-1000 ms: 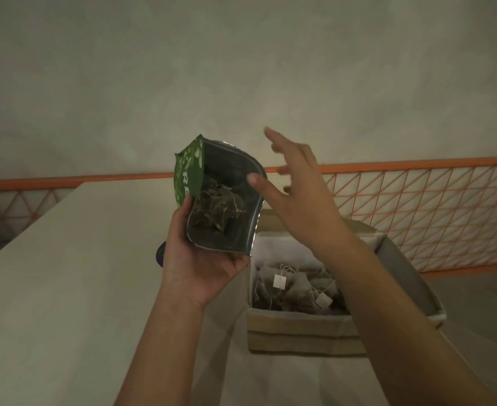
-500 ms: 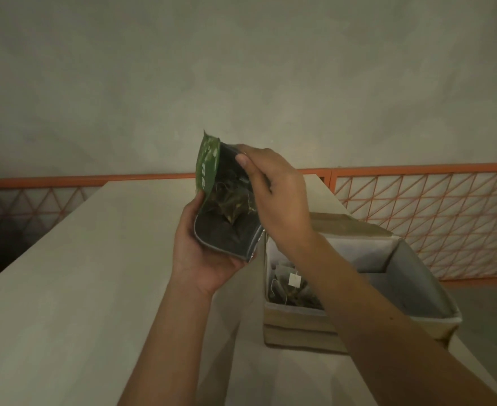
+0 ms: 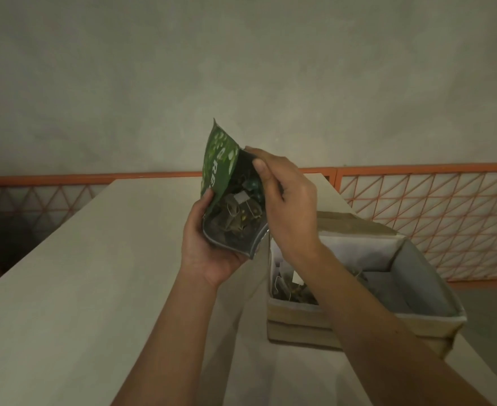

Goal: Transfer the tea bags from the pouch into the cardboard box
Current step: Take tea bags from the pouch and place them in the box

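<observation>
Head view shows the left hand (image 3: 209,247) gripping the lower part of a green pouch (image 3: 218,171), fingers curled round its base and thumb along its left edge, holding it upright above the pale table (image 3: 80,273). The right hand (image 3: 288,206) curls over the pouch's open mouth, its fingers bent round the right rim and reaching inside; whether they pinch a bag cannot be told. Tea bags (image 3: 235,218) with white tags lie heaped in the pouch. Just to the right, the cardboard box (image 3: 300,323) stands open on the table, lined with white paper, with more tea bags (image 3: 291,288) in its near-left corner. An orange lattice railing (image 3: 432,215) runs behind.
</observation>
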